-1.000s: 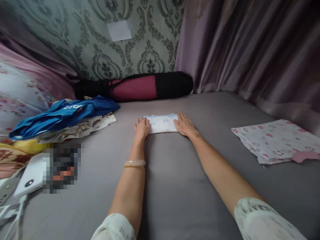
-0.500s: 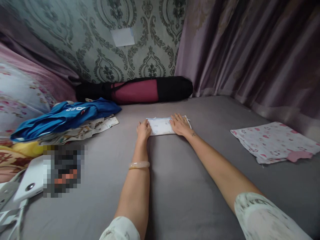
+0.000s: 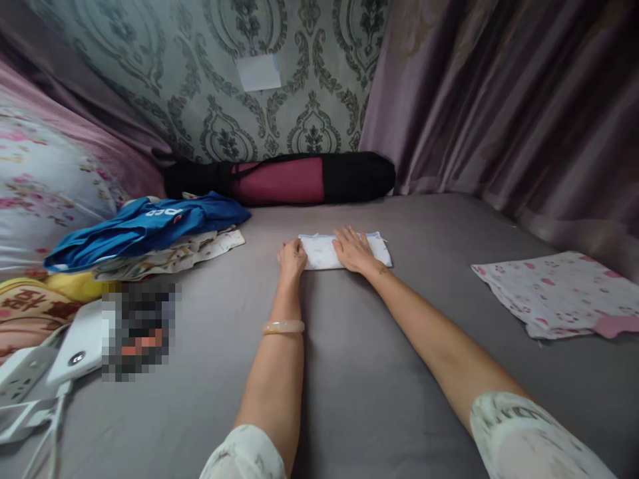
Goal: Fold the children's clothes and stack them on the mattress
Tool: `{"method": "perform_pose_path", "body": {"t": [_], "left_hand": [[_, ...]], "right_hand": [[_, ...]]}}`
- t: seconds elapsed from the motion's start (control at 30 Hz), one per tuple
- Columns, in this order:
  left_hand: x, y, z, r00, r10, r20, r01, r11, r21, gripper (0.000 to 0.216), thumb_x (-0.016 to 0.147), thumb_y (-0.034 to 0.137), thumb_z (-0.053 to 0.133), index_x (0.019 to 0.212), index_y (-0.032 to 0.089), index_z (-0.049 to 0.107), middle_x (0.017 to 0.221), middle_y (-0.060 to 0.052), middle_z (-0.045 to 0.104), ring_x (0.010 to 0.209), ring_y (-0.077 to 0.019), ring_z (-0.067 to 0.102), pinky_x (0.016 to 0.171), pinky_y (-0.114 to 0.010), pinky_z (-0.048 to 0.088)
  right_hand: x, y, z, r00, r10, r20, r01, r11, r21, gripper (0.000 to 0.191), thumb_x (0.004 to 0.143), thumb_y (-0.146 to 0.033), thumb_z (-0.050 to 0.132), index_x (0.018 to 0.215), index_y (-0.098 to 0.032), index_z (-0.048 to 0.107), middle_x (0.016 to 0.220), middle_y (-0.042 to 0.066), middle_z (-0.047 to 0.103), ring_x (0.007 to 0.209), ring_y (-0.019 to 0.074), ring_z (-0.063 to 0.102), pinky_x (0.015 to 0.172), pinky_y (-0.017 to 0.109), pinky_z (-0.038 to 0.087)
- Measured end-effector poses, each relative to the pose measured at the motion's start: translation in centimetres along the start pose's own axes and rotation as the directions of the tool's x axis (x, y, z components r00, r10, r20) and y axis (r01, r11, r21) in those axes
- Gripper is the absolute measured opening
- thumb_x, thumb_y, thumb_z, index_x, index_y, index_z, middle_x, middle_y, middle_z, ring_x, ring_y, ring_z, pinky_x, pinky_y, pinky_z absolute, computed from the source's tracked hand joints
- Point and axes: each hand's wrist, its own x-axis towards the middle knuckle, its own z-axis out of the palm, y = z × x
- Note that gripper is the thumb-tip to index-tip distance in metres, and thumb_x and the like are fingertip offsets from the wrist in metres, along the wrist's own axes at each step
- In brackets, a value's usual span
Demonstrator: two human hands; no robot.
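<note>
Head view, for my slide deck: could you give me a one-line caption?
Right hand lies flat on a small folded white cloth on a grey bedsheet, left hand curled at its end.

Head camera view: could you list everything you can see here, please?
folded cloth: one, white with faint blue print, mid-bed under both hands
bed sheet: one, grey, across the foreground
long bag: one, black and maroon, against the wall
blue garment: one, blue with white letters, left
printed cloth: one, pale, under the blue garment
spotted cloth: one, white with pink marks, right
curtain: one, purple, right
wallpaper: grey-green damask, behind
pillow: one, floral, far left
power strip: one, white, bottom left
bracelet: one, pale, left wrist
left hand: fingers curled, at the cloth's left end
right hand: flat on the cloth
</note>
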Motion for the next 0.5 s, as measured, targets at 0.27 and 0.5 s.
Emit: {"method": "perform_pose_path", "body": {"t": [0.27, 0.5], "left_hand": [[0.1, -0.3, 0.2, 1.000, -0.010, -0.029, 0.009, 1.000, -0.022, 0.035, 0.090, 0.015, 0.046, 0.118, 0.019, 0.068, 0.118, -0.011, 0.070, 0.115, -0.0236, 0.061, 0.106, -0.037, 0.038], [0.2, -0.3, -0.1, 0.999, -0.055, 0.002, 0.055, 0.994, -0.093, 0.037, 0.090, 0.016, 0.045, 0.119, 0.015, 0.067, 0.118, -0.013, 0.069, 0.112, -0.0249, 0.063, 0.097, -0.034, 0.045]], "right_hand": [[-0.2, -1.0, 1.4, 0.999, -0.042, 0.024, 0.042, 0.999, 0.012, 0.054, 0.101, -0.036, 0.022, 0.148, -0.015, 0.038, 0.154, 0.010, 0.035, 0.143, 0.0268, 0.025, 0.116, 0.049, 0.016], [0.8, -2.7, 0.7, 0.997, -0.082, 0.006, 0.082, 0.996, -0.024, 0.055, 0.100, -0.035, 0.025, 0.148, -0.012, 0.038, 0.156, 0.012, 0.032, 0.145, 0.0276, 0.022, 0.117, 0.049, 0.012]]}}
